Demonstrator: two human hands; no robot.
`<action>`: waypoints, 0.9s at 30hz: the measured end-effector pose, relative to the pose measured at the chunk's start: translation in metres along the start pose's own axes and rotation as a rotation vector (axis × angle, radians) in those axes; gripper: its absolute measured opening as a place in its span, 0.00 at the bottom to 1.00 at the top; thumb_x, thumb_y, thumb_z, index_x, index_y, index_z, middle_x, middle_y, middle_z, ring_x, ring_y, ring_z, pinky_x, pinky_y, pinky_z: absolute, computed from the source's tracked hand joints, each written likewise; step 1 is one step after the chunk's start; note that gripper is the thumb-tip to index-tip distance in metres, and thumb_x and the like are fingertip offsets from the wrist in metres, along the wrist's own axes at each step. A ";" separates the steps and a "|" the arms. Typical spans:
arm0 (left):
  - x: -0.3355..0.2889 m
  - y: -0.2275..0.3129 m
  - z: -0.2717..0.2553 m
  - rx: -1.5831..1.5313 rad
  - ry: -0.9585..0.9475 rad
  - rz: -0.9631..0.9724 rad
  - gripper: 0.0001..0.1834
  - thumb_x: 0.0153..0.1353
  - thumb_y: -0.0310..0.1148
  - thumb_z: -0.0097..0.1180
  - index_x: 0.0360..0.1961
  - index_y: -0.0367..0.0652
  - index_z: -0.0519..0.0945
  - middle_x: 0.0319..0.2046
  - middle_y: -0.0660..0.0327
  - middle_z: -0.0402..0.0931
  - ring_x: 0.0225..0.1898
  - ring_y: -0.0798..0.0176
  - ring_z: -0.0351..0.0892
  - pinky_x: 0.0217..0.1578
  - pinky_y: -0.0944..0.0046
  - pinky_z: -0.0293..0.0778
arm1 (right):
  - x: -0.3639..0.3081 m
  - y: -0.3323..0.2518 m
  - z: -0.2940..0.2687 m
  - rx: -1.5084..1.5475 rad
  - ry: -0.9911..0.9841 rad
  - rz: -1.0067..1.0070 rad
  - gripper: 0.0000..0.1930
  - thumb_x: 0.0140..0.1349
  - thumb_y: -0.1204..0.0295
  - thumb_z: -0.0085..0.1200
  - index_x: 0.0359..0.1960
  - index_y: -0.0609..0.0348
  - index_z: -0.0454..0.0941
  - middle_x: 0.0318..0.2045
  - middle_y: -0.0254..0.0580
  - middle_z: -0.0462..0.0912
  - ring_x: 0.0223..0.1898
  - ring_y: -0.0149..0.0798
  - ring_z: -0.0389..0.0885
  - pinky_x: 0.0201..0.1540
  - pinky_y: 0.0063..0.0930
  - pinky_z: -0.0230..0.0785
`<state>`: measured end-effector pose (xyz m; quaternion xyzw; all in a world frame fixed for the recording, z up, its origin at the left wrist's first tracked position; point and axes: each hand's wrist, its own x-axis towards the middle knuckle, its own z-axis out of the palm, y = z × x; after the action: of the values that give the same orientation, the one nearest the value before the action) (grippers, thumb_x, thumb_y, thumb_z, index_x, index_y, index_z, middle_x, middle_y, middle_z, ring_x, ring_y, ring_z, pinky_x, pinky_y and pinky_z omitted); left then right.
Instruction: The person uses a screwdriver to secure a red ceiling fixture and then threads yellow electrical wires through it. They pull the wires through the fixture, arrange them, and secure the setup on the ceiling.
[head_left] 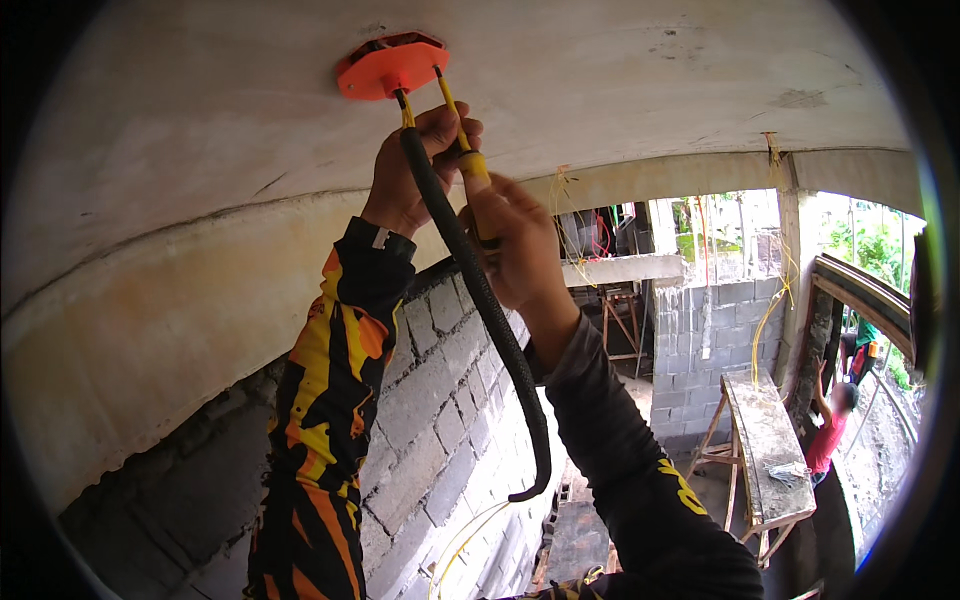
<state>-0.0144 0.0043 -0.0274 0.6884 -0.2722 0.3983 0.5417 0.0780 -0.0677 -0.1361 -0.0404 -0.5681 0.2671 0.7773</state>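
Observation:
An orange octagonal cover plate sits against the ceiling, with a dark gap showing along its far edge. My right hand is wrapped round the handle of a yellow screwdriver, whose tip meets the plate's right side. Just below the plate, my left hand has its fingers closed about the screwdriver's shaft. Yellow wires come out of the plate's middle and run into a black flexible sleeve. This sleeve hangs down in front of my left hand and between my forearms, its lower end curled.
A grey block wall stands below at left. Lower right is a wooden trestle platform, near a person in a red shirt by an opening. Loose yellow wires dangle from the ceiling farther off. A concrete beam runs along the left.

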 end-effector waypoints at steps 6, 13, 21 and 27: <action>0.000 0.004 -0.004 0.068 -0.016 -0.059 0.13 0.64 0.33 0.61 0.46 0.37 0.79 0.38 0.59 0.79 0.36 0.67 0.77 0.36 0.69 0.71 | 0.004 0.007 0.008 -0.522 0.128 -0.491 0.19 0.62 0.69 0.59 0.53 0.58 0.72 0.29 0.36 0.77 0.22 0.36 0.78 0.20 0.28 0.69; -0.004 0.001 -0.003 0.182 0.100 -0.019 0.14 0.66 0.34 0.60 0.45 0.33 0.79 0.39 0.60 0.79 0.37 0.68 0.78 0.34 0.70 0.71 | 0.000 -0.001 0.008 -0.625 0.213 -0.297 0.24 0.57 0.74 0.62 0.56 0.59 0.70 0.32 0.41 0.81 0.20 0.31 0.79 0.19 0.22 0.68; -0.005 0.003 0.002 0.107 -0.043 -0.038 0.16 0.67 0.35 0.58 0.49 0.34 0.78 0.35 0.61 0.79 0.32 0.71 0.76 0.32 0.72 0.70 | -0.002 0.000 0.010 -0.457 0.147 -0.331 0.22 0.60 0.70 0.60 0.55 0.63 0.69 0.29 0.41 0.79 0.15 0.31 0.74 0.14 0.21 0.62; -0.002 -0.001 0.008 0.254 0.207 -0.003 0.16 0.60 0.35 0.67 0.45 0.35 0.81 0.31 0.60 0.80 0.23 0.78 0.68 0.23 0.77 0.63 | 0.001 0.011 0.003 -0.856 0.247 -0.670 0.23 0.61 0.67 0.61 0.55 0.60 0.69 0.31 0.39 0.78 0.14 0.31 0.73 0.15 0.22 0.63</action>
<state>-0.0127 -0.0033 -0.0309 0.7071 -0.1614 0.4973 0.4761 0.0716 -0.0586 -0.1383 -0.2008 -0.5124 -0.2561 0.7947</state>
